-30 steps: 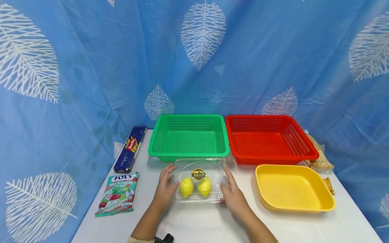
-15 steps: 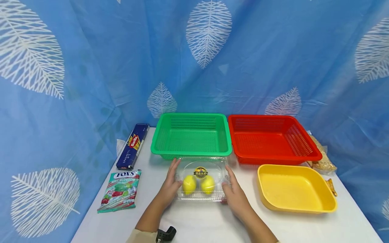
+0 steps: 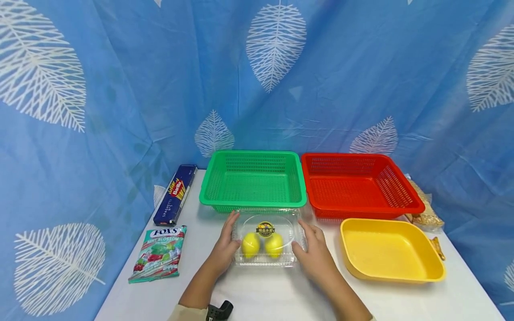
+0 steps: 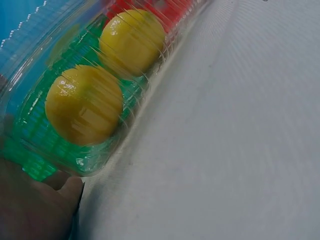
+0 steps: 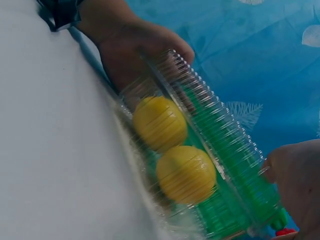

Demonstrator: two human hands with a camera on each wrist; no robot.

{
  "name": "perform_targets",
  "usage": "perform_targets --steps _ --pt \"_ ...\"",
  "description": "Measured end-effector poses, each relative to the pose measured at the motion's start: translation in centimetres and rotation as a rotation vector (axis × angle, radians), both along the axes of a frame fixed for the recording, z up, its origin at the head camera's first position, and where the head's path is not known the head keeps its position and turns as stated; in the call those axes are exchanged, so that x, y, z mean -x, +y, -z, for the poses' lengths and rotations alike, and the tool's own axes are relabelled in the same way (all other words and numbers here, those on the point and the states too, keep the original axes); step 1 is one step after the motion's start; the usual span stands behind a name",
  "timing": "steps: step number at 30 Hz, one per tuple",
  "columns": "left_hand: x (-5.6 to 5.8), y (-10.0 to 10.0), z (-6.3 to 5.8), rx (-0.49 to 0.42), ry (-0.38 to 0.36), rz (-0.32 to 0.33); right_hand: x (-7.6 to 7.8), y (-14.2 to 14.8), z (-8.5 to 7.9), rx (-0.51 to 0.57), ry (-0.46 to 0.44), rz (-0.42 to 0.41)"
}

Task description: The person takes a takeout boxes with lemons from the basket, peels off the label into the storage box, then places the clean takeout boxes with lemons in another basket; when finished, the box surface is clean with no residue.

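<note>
A clear plastic fruit box (image 3: 266, 263) with a printed label lies at the near middle of the table, just in front of the green basket. Inside it are two lemons (image 3: 250, 244), seen through the ribbed plastic in both wrist views. My left hand (image 3: 225, 249) holds the box's left side, with the thumb at the near corner; its fingers (image 5: 172, 82) show partly through the plastic in the right wrist view. Along the right side, my right hand (image 3: 317, 256) grips the box, its thumb against the wall. The undersides of both hands are hidden.
The green basket (image 3: 253, 203) and red basket (image 3: 363, 210) stand at the back, with a yellow tray (image 3: 393, 249) nearer right. A blue spaghetti box (image 3: 175, 195) and a candy bag (image 3: 158, 254) lie left. A bag of grains (image 3: 427, 216) and small wrapped item (image 3: 437, 247) lie far right.
The head view has shifted slightly. My right hand's fingers have changed position on the box's right side, and a red patch seen beside that hand earlier no longer shows. The box stays put.
</note>
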State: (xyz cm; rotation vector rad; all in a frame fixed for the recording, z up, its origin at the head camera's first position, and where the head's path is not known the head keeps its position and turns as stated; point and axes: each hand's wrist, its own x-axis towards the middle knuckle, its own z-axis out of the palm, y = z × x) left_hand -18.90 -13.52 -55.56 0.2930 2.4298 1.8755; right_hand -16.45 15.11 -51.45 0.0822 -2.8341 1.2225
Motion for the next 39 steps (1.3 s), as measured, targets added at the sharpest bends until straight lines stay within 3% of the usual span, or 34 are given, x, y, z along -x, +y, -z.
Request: perform_targets --steps 8,14,19,24,39 --pt "-0.1 0.2 -0.4 -0.010 -0.017 0.001 0.4 -0.9 -1.7 -0.090 0.178 0.045" --pt "-0.2 0.2 -0.6 -0.006 -0.019 -0.003 1.1 -2.7 -3.3 -0.100 0.298 -0.006" --pt "-0.2 0.0 -0.7 0.004 -0.019 -0.007 2.0 -4.3 -3.8 -0.113 0.265 -0.067" --pt "-0.2 0.0 -0.7 -0.006 -0.020 -0.006 3.0 -5.1 -2.4 -0.115 0.216 -0.089" --pt "-0.1 0.2 -0.2 -0.015 -0.023 0.004 2.4 -5.1 -1.5 -0.233 0.308 -0.044"
